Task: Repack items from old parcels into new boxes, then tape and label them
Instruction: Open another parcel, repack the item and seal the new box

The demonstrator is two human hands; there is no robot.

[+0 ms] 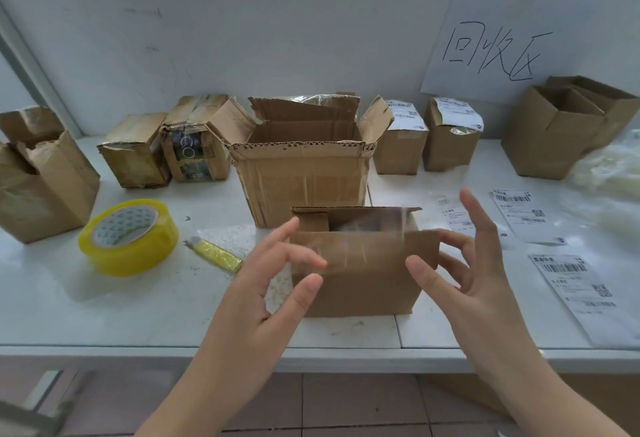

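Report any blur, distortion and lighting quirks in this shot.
Head view: motion blur smears the small box, the left hand and the right hand. Head view: the tape roll is sharp, the far-left box leans with wide-lens distortion, and the light is soft with faint shadows.

A parcel-packing workroom is suggested. A white bench [104, 305] is lined with worn cardboard boxes [301, 177], a yellow tape roll [128, 237] and printed shipping labels [526, 215]; a handwritten sign [491, 55] is fixed to the wall [277, 21].

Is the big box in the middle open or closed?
Open: the big box has its flaps standing up, showing its inside walls.
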